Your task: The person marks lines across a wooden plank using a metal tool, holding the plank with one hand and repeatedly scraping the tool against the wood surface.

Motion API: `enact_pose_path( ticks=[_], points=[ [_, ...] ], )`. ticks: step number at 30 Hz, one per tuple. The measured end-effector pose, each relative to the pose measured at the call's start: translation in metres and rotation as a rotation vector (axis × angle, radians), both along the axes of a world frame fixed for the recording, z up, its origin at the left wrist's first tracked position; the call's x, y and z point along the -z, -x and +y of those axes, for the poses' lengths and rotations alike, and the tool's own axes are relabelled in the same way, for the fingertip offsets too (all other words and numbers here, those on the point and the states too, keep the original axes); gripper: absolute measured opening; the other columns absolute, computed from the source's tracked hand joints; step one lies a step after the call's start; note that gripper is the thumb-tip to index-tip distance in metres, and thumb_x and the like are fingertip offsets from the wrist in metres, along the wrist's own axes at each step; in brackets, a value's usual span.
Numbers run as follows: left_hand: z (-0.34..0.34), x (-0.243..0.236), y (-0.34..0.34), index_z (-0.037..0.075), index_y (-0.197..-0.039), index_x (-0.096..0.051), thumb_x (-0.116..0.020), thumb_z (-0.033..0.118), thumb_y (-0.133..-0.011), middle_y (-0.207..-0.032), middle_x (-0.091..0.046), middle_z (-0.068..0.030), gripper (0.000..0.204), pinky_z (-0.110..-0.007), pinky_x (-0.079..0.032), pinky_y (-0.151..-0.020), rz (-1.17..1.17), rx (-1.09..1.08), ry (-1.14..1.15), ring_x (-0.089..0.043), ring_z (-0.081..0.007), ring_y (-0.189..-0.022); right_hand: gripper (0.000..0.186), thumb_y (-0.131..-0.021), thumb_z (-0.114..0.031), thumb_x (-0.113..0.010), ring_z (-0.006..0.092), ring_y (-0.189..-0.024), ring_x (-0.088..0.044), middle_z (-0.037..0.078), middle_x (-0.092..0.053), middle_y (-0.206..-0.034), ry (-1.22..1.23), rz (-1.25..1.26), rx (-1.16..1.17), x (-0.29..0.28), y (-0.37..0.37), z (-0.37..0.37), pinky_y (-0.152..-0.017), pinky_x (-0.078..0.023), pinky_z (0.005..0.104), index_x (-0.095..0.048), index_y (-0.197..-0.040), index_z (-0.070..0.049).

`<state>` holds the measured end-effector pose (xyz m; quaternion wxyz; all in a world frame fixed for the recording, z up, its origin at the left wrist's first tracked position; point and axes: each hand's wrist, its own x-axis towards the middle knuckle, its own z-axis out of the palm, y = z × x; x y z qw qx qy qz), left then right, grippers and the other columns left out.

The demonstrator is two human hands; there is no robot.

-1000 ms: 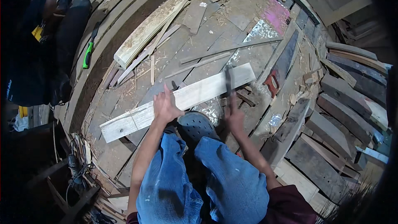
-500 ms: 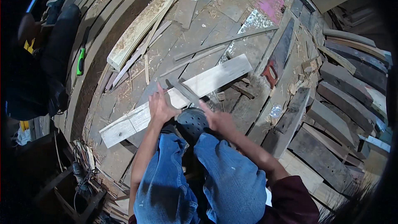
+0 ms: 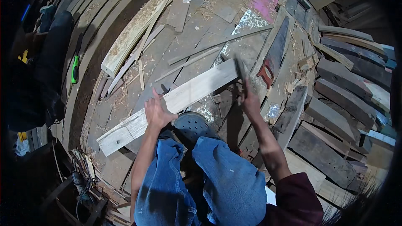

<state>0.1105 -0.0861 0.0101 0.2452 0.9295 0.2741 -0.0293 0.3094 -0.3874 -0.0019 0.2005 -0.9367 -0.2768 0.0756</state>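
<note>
A long pale wooden board point(image 3: 184, 93) lies slantwise before my feet, its right end farther away. A line crosses it near the left end. My left hand point(image 3: 157, 112) grips the board left of its middle, thumb along the near edge and index finger stretched past the far edge. At the right end, my right hand point(image 3: 250, 100) is closed round a dark, flat, blade-like tool point(image 3: 240, 68), blurred by motion. The tool stands across the board's end; whether it touches the wood I cannot tell. My grey clog point(image 3: 194, 126) is close to the board's near edge.
A handsaw point(image 3: 266, 73) with a red-brown handle lies right of the board. Thin strips point(image 3: 220, 45) and a thick beam point(image 3: 136, 35) lie beyond. A green-handled tool point(image 3: 75, 69) rests at left. Curved wooden pieces point(image 3: 335, 96) are stacked at right.
My right hand has swung the tool from the board's middle out to its right end. My left hand stays on the board. The whole view has shifted slightly.
</note>
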Motion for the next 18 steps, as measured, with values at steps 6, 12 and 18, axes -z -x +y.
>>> enact_pose_path(
  ticks=[6, 12, 18],
  points=[
    [0.012, 0.005, 0.016, -0.009, -0.147, -0.009, -0.091, 0.034, -0.042, -0.122, -0.062, -0.0158, 0.140, -0.042, -0.035, -0.101, -0.010, -0.027, -0.003, -0.055, -0.0343, -0.106, 0.077, -0.090, -0.015, -0.055, 0.0402, -0.060, -0.061, 0.021, -0.066, -0.076, 0.041, 0.385, -0.361, -0.013, 0.115, 0.055, -0.059, -0.051, 0.0506, -0.015, -0.155, -0.027],
    [0.003, -0.001, 0.001, -0.010, -0.147, -0.007, -0.089, 0.036, -0.044, -0.123, -0.062, -0.0157, 0.140, -0.041, -0.034, -0.103, -0.030, -0.037, -0.013, -0.055, -0.0338, -0.109, 0.081, -0.086, -0.004, -0.051, 0.0403, -0.067, -0.063, 0.022, -0.066, -0.083, -0.050, 0.064, 0.135, -0.028, -0.004, 0.014, -0.060, -0.051, 0.0486, -0.014, -0.155, -0.026],
    [0.013, 0.003, 0.018, -0.008, -0.148, -0.007, -0.090, 0.038, -0.044, -0.123, -0.062, -0.0154, 0.141, -0.040, -0.035, -0.103, 0.022, -0.046, 0.019, -0.056, -0.0327, -0.110, 0.072, -0.093, -0.015, -0.049, 0.0380, -0.064, -0.064, 0.023, -0.064, -0.075, 0.294, 0.317, -0.486, -0.033, 0.095, 0.060, -0.057, -0.049, 0.0504, -0.014, -0.154, -0.028]
  ],
)
